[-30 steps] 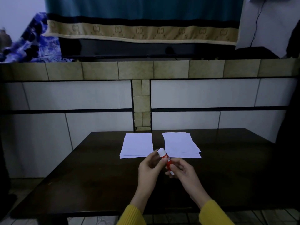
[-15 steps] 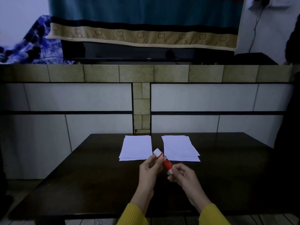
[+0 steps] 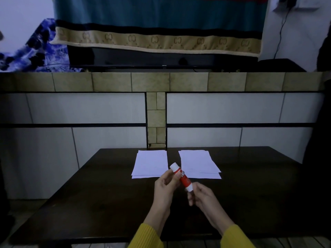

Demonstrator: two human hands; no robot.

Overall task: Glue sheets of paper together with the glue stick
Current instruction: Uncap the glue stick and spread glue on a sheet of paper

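While two paper stacks (image 3: 150, 163) lie apart on the bench (image 3: 100, 194), the left hand (image 3: 165, 185) grips the glue stick (image 3: 181, 177) near its top — the right hand (image 3: 202, 196) pinches its lower end

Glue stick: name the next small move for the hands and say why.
Probably pull the white cap off. The glue stick is held above the table by the left hand and right hand, apparently still capped, and both paper stacks lie untouched.

Dark wooden table (image 3: 89, 203), left paper stack (image 3: 149, 162), right paper stack (image 3: 198, 163)
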